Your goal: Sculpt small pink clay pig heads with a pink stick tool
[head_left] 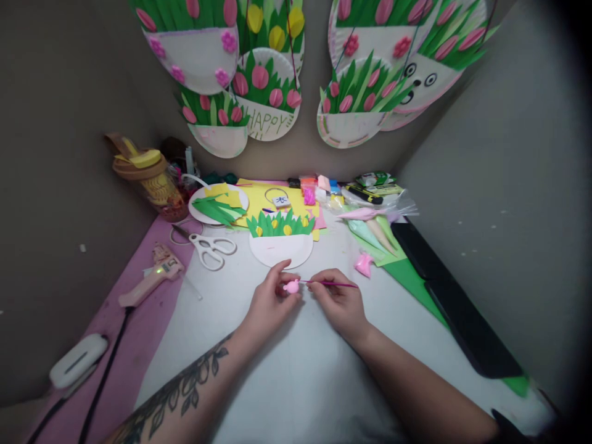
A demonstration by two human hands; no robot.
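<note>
Between its thumb and fingers, my left hand (272, 296) holds a small pink clay piece (292, 287), round with small bumps. My right hand (340, 300) pinches a thin magenta stick (340, 284), its tip pointing left at the clay and close to it. Just beyond the hands lies a paper plate craft (281, 249) with green paper grass and yellow tulips along its top. A packet of pink clay (364, 264) rests to the right of the hands.
White scissors (213, 251) and a pink glue gun (152, 280) lie left. Behind are a plate of paper scraps (197, 209), clay packets (309, 195) and a tumbler (161, 185). Piping bags (370, 231) and black slabs (467, 327) lie right. Plate crafts (356, 127) hang above.
</note>
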